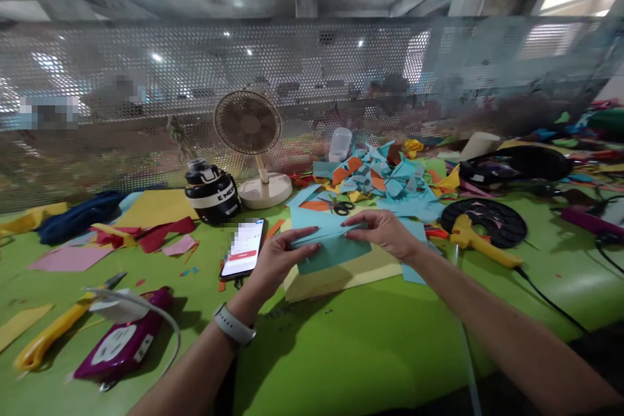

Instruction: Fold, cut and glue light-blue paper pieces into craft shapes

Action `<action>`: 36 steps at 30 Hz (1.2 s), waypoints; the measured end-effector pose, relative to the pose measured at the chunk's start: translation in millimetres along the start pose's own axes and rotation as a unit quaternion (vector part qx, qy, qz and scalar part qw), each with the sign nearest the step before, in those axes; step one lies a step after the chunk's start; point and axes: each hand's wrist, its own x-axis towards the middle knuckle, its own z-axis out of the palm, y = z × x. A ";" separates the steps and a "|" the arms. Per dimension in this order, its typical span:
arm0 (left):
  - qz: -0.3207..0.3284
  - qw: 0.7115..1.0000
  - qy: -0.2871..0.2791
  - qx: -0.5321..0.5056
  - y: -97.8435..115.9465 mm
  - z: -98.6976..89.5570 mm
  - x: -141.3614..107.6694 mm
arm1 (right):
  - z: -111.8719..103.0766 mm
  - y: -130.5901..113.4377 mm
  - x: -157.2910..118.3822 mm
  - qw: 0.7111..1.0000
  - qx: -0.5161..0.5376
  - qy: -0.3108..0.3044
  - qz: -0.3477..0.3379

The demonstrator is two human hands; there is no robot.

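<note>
Both my hands hold a light-blue sheet of paper (334, 248) over the green tabletop. On its left edge, the thumb and fingers of my left hand (287, 253) are closed. My right hand (380, 232) pinches the upper right part, where a folded edge or crease runs across. Beneath lies a pale yellow sheet (351, 283), with more light-blue paper around it. Just behind the held sheet are the dark handles of a pair of scissors (344, 208); their blades cannot be made out.
A phone (244, 250) lies left of my hands, with a fan (248, 123) and a black jug (209, 192) behind. Blue and orange paper scraps (385, 172) are heaped at the back. A yellow glue gun (482, 244) rests right, its cord trailing. Yellow-handled cutters (63, 325) lie left.
</note>
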 end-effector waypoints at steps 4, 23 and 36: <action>0.007 1.000 0.007 0.008 1.6 -0.8 -0.8 | -1.7 0.8 0.9 1.000 0.011 0.004 -0.005; 0.080 0.995 0.034 0.057 4.3 -1.4 0.2 | -4.6 -4.8 -1.6 0.999 0.014 0.016 -0.029; 0.145 0.978 0.071 0.129 12.3 -0.8 -2.2 | -6.1 -5.0 -2.7 0.985 -0.143 0.031 -0.095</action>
